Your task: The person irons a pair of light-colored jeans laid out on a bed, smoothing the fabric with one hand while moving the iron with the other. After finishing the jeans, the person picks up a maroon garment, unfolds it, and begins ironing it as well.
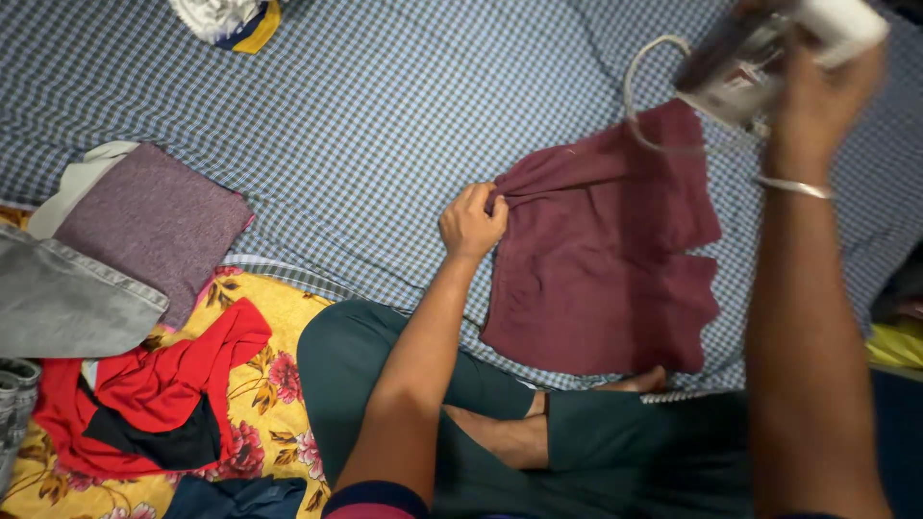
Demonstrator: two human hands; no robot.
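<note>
Two hands were at work over a maroon garment (601, 264) that lay flat on the blue-and-white checked bedsheet (385, 106), just ahead of the person's crossed legs in dark green trousers (356, 384). The left hand (472, 221) was closed, its fingers pinching a gathered fold at the garment's upper left corner. The right hand (817, 91), with a thin bangle (796, 186) on the wrist, was clenched round an electric iron (769, 48) held up in the air above the garment's far right corner, its pale cord (642, 91) looping down across the cloth. So the garment stretched from the left hand toward the right, its long axis running roughly away from the person, and the left hand was the one in contact with it, while the iron hung clear of the fabric.

Off to the left, well apart from the hands, sat a folded mauve cloth (154, 221), a grey denim piece (67, 298), and a red garment (144, 394) heaped on a yellow floral sheet (260, 384). Near the top edge lay a bundle of white and yellow cloth (231, 19).
</note>
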